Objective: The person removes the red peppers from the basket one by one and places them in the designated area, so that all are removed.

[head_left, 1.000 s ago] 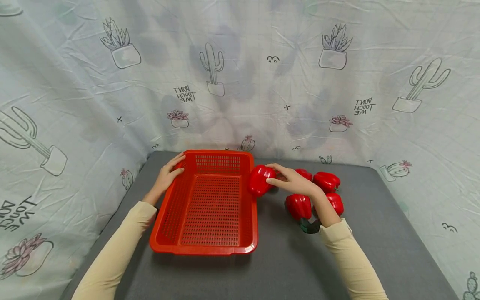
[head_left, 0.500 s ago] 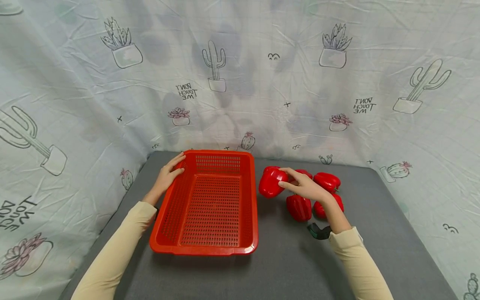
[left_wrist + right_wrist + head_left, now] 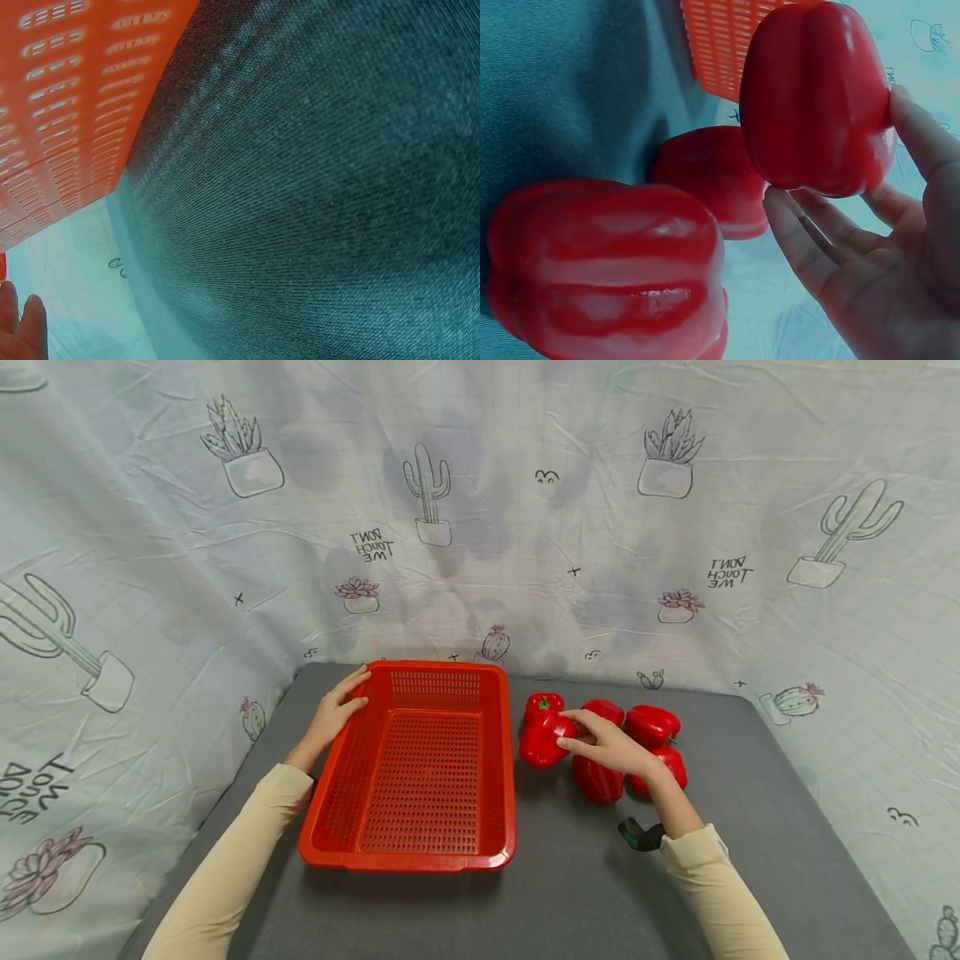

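In the head view my right hand [image 3: 611,745] pinches a glossy red bell pepper [image 3: 545,740] just right of the basket. The right wrist view shows that bell pepper [image 3: 817,97] between the thumb and fingertips, apart from two others below. My left hand [image 3: 330,717] rests on the left rim of a red-orange plastic basket [image 3: 512,810], its fingers lying over the edge near the far corner. Only two fingers show in the left wrist view, beside the slotted basket wall [image 3: 82,97]. Nothing lies on the basket's visible floor.
Several more red bell peppers [image 3: 652,724] lie on the grey table [image 3: 570,893] around and behind my right hand. One pepper with a green stem [image 3: 543,703] sits just behind the held one. A printed curtain [image 3: 510,527] hangs behind the table.
My right hand has moved right and slightly nearer with the bell pepper, away from the basket's right rim. The stemmed pepper behind it now shows. My left hand and the basket have stayed put.
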The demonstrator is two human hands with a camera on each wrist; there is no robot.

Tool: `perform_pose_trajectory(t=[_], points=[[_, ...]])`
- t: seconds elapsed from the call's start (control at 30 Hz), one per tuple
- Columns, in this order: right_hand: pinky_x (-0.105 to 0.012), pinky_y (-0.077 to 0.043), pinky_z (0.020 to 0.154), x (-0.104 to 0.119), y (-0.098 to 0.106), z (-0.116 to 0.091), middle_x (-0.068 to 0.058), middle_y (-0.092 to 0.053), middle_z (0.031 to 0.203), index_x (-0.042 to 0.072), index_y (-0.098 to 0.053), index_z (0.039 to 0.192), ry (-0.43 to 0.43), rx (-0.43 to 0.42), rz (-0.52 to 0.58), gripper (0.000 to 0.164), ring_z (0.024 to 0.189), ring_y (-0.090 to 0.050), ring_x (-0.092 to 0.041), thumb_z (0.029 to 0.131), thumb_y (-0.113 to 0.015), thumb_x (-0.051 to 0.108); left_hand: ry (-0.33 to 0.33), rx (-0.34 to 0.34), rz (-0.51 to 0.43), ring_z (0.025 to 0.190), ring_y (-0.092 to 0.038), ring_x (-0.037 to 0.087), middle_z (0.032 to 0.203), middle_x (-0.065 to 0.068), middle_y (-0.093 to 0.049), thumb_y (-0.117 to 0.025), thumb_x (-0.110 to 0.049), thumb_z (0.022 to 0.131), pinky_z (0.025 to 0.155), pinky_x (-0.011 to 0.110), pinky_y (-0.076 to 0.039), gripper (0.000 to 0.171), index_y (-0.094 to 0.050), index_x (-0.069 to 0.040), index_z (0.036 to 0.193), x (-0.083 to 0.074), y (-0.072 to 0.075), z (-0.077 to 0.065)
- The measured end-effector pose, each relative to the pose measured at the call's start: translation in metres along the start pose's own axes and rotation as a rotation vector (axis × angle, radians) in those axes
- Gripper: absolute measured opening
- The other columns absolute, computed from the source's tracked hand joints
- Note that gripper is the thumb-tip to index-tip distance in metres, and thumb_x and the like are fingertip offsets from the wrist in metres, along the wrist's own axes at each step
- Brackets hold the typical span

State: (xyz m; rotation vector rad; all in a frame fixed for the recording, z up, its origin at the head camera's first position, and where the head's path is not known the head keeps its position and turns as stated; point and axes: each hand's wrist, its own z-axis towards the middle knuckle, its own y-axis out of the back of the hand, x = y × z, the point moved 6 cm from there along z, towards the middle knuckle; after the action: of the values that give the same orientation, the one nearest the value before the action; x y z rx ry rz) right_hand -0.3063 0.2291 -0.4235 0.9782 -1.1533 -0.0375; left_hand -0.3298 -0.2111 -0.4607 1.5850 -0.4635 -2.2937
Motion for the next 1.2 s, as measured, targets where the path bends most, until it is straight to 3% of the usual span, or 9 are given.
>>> perform_pose_trajectory(t=[0.17,0.3,0.63,0.9,1.2], points=[[-0.03,-0.05,0.08,-0.001,-0.001,-0.001,-0.003,-0.053,0.113,0.013,-0.049,0.13,-0.005,-0.019,-0.072,0.051,0.097,-0.053,-0.019,0.086,-0.065,0.033,-0.015,0.009,-0.007,0.135,-0.024,0.041,0.148,0.022,-0.029,-0.051,-0.002,0.092,0.104,0.059,-0.022,0.047,-0.041,0.005,0.137,-0.024,0.0,-0.004],[-0.031,-0.05,0.082,-0.003,-0.004,-0.001,-0.004,-0.054,0.114,0.013,-0.049,0.13,-0.009,-0.017,-0.068,0.051,0.099,-0.053,-0.019,0.086,-0.065,0.033,-0.023,0.009,0.035,0.134,-0.025,0.043,0.146,0.025,-0.029,-0.051,0.0,0.091,0.103,0.059,-0.024,0.047,-0.04,0.008,0.136,-0.032,0.0,-0.006],[-0.04,-0.05,0.089,-0.01,-0.017,0.0,-0.006,-0.051,0.12,0.012,-0.047,0.133,-0.001,0.022,-0.071,0.055,0.108,-0.056,-0.024,0.086,-0.063,0.036,-0.018,0.018,0.023,0.136,-0.023,0.042,0.147,0.024,-0.028,-0.05,0.0,0.092,0.105,0.059,-0.022,0.047,-0.039,0.007,0.137,-0.032,0.0,-0.006],[-0.046,-0.048,0.087,-0.011,-0.026,0.001,-0.006,-0.054,0.124,0.011,-0.051,0.129,0.009,0.031,-0.125,0.053,0.105,-0.056,-0.021,0.086,-0.064,0.039,-0.008,0.018,0.01,0.136,-0.022,0.04,0.148,0.022,-0.028,-0.05,-0.001,0.092,0.105,0.059,-0.021,0.047,-0.04,0.006,0.137,-0.03,0.0,-0.005],[-0.04,-0.048,0.088,-0.014,-0.031,0.0,-0.002,-0.056,0.121,0.014,-0.053,0.127,-0.001,0.032,-0.184,0.053,0.106,-0.055,-0.017,0.085,-0.063,0.043,-0.021,0.018,0.019,0.136,-0.023,0.041,0.148,0.023,-0.028,-0.049,-0.001,0.093,0.105,0.058,-0.022,0.046,-0.039,0.007,0.137,-0.034,0.0,-0.008]])
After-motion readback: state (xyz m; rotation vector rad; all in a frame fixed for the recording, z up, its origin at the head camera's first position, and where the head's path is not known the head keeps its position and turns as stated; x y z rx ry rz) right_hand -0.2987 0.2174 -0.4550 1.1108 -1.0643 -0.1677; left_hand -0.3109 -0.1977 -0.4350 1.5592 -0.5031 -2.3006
